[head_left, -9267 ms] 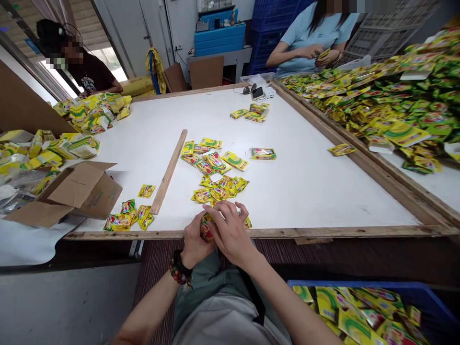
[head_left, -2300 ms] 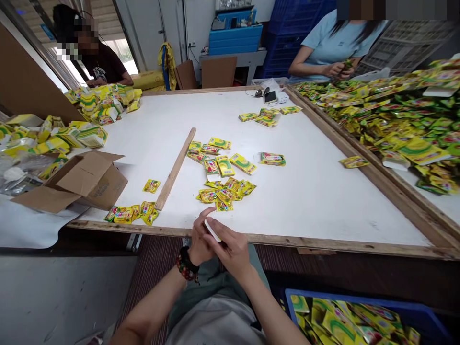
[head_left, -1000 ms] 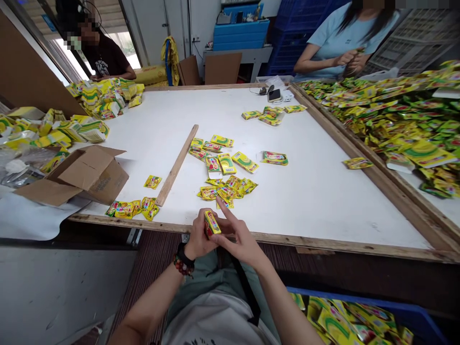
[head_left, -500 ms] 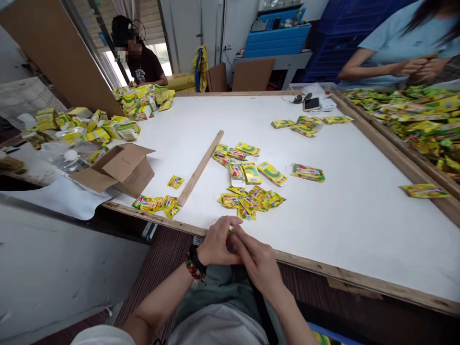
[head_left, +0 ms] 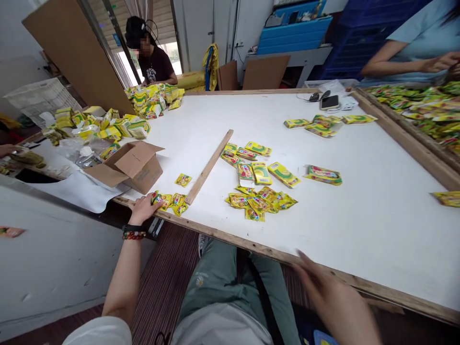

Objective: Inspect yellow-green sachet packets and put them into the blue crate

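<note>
My left hand (head_left: 143,209) reaches to the table's front left edge, with its fingers curled on a small yellow and red packet (head_left: 155,196) at the end of a short row of sachets (head_left: 174,202). My right hand (head_left: 332,299) is low on the right, below the wooden table rim (head_left: 323,270). It is smeared by motion and I see nothing in it. A loose pile of yellow sachets (head_left: 260,202) lies on the white tabletop ahead of me, with several flat yellow cartons (head_left: 258,167) just behind it.
A wooden strip (head_left: 209,166) lies slanted left of the cartons. An open cardboard box (head_left: 131,165) sits at the left, with stacked packets (head_left: 108,127) behind it. A phone (head_left: 329,102) lies at the far side. Two other people work at the far left (head_left: 154,62) and far right (head_left: 413,52).
My hands were together at the table edge on a small yellow box. Now the left has swung out to the sachets at the left edge, the right has dropped lower right, and my view has turned left.
</note>
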A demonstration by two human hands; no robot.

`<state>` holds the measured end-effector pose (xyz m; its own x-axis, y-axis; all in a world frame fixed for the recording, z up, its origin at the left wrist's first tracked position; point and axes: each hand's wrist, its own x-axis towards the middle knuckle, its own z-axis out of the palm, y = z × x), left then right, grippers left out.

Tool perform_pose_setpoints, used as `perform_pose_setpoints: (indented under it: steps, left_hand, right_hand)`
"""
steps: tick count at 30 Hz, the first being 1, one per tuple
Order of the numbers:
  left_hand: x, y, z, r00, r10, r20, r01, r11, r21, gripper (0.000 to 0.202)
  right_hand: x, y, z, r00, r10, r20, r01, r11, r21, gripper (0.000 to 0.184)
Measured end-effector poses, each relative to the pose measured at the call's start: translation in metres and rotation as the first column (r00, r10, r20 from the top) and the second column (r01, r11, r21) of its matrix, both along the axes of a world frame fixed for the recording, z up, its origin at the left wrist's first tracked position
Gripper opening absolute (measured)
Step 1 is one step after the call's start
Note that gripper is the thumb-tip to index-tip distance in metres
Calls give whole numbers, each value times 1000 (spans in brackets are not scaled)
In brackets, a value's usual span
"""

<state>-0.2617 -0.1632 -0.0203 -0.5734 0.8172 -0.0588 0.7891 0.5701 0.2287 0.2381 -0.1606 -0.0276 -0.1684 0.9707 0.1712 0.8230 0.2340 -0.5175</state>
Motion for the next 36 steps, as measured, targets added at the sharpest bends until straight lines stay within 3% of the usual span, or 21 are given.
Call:
perform_pose_setpoints:
  steps: [2,5,9,11,15,18,20,22,23,25,27,30,32,34,36]
  left_hand:
    - [6,4,0,996,-67,52,63,995,72,28]
    - [19,5,0,985,-161,68,146,972,186,18]
    - [35,0,2,973,-217,79,182,930,319,32]
    - [39,0,2,975,-188,115,118,886,448,35]
    - [45,9,0,914,-160,373,-149,722,676,22]
    - [59,17,-5,853,-175,491,-240,704,668,27]
    - [76,18,-7,748,-200,633,-358,681,639,36]
    - [97,15,-6,589,-248,769,-466,674,573,45]
    - [106,13,-5,518,-274,811,-489,682,543,48]
    - [118,10,0,459,-307,834,-471,712,521,46]
    - [115,9,7,522,-309,795,-374,755,539,41]
    - [87,12,15,835,-221,504,-90,849,521,25]
    - [63,16,18,969,-131,210,41,921,387,34]
    - [49,19,19,996,-89,9,83,959,273,53]
    - [51,21,20,989,-114,-92,136,947,289,62]
  right_hand:
    - [-62,12,2,968,207,-141,-208,978,9,39]
    - [-147,28,9,883,407,-234,-408,912,48,32]
    - [-211,41,13,768,507,-391,-540,841,32,32]
    - [-222,43,13,713,466,-525,-548,836,-2,34]
    - [-229,39,11,638,378,-671,-560,826,-66,34]
    - [-236,36,9,593,285,-753,-552,825,-122,33]
    - [-245,37,9,510,139,-849,-540,820,-190,40]
    - [-255,41,10,354,-52,-934,-547,798,-252,46]
    - [-259,44,11,271,-131,-954,-558,786,-267,45]
    - [-263,49,13,157,-229,-961,-568,775,-277,43]
    - [-259,53,14,126,-261,-957,-549,785,-287,42]
    - [-241,56,15,113,-289,-951,-510,804,-305,41]
    - [-225,58,17,102,-306,-946,-490,813,-316,40]
    - [-211,59,19,91,-323,-942,-470,820,-326,40]
    - [-200,58,22,75,-338,-938,-468,819,-332,40]
